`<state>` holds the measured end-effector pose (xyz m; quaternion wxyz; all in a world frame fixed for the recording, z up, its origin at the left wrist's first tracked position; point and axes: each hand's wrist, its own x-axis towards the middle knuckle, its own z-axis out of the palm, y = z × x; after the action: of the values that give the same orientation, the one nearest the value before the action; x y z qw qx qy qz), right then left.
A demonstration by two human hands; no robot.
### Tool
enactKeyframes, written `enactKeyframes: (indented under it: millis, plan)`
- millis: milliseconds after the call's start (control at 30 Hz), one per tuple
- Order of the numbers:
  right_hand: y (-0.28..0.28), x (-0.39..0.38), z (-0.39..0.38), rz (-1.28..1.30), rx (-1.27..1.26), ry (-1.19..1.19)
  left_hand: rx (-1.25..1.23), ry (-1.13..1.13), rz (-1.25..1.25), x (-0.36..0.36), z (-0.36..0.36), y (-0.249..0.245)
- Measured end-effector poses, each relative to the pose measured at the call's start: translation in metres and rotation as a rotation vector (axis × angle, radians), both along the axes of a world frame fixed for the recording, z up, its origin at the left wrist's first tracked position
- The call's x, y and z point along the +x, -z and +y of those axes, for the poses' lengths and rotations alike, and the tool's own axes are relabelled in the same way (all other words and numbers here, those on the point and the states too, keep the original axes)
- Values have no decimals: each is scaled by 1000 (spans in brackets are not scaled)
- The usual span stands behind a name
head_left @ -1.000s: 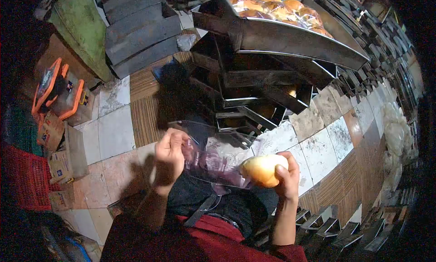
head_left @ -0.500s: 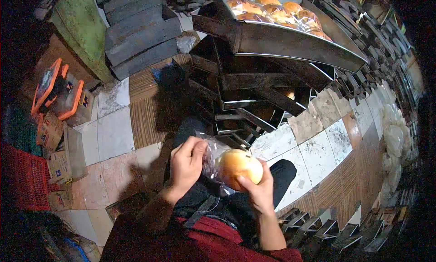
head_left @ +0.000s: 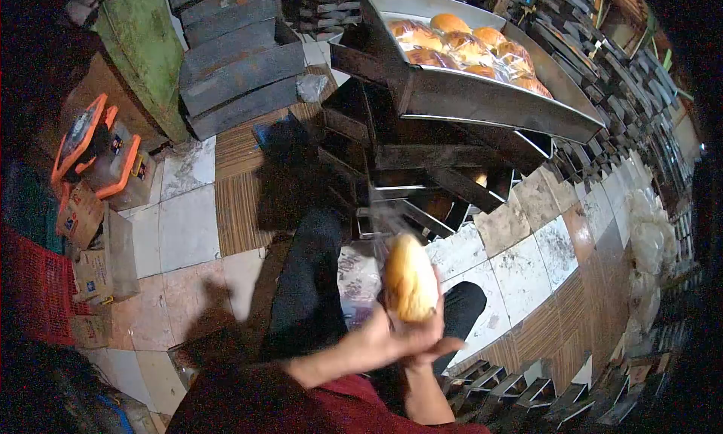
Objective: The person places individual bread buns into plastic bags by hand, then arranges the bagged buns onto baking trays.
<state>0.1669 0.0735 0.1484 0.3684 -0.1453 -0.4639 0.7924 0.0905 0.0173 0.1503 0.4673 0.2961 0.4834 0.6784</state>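
A golden bread roll (head_left: 410,280) stands tilted up in front of my lap, its shape streaked by motion. A clear plastic bag (head_left: 384,217), blurred, trails from its upper end. My left hand (head_left: 376,335) reaches across to the right and closes on the roll's lower end. Against it, my right hand (head_left: 423,340) supports the roll from below and the right side; its fingers are partly hidden and smeared. Between my legs lies a stack of printed clear plastic bags (head_left: 360,280).
Ahead, a metal tray (head_left: 482,95) holds several wrapped rolls, on top of crosswise-stacked dark trays (head_left: 410,155). More grey trays (head_left: 241,65) stand at the back left. At left are an orange-lidded box (head_left: 124,167) and a red crate (head_left: 38,291). Metal tins (head_left: 535,389) line the lower right.
My left hand has moved right and down from the bag's mouth to the roll. The roll has turned from lying sideways to upright, with the bag now trailing upward.
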Motion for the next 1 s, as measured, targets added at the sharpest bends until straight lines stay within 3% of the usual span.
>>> enactKeyframes:
  millis: [33,67,100,167,200,233,300,367,433,467,500,567,600,633,700,767,833,867,900,967,1000]
  plan:
    - [-8,-1,5,92,-66,49,21,82,58,12,-8,8]
    - [-3,1,9,139,22,9,37,165,111,18,-13,13]
    - [8,1,8,248,120,-34,-112,330,-154,-8,-19,6]
    - [-28,-14,0,-493,-189,-122,-36,-273,-661,-41,-3,-3]
    - [35,-4,-2,-254,321,-98,58,-262,-525,-57,1,15]
    - [36,-6,1,-251,325,-97,161,-249,-384,-70,8,37]
    - [33,-13,11,-78,747,-138,121,-181,-441,-65,9,40]
    - [19,-18,6,-353,835,-162,197,-72,-801,-69,7,51]
    - [21,-27,7,-455,1192,-101,45,-85,-731,-43,6,58]
    - [16,-30,6,-524,1221,-15,-26,-131,-517,-35,7,59]
    - [16,-29,10,-516,1129,-32,-26,-126,-525,-35,3,56]
    - [0,-23,14,-465,1044,-132,260,-49,-844,-34,-8,37]
    - [-2,-20,13,-418,1052,-183,374,-106,-712,-43,-1,32]
    - [2,-23,9,-420,1043,-184,218,-239,-770,-50,-1,36]
    - [7,-36,5,-680,1298,-110,24,-132,-791,-43,1,49]
    - [-4,-35,5,-747,1282,-126,105,-243,-918,-42,8,65]
    - [-34,-25,2,-801,1465,-347,-96,-284,-980,-64,2,48]
    - [-37,-24,-4,-707,1598,-201,-108,-239,-871,-68,-6,42]
    - [-27,-27,1,-708,1599,-199,-107,-237,-871,-70,-2,42]
    - [6,-31,11,-839,1664,138,-56,-174,-1154,-65,8,47]
    - [9,-36,8,-780,1624,54,-156,-230,-1221,-67,13,53]
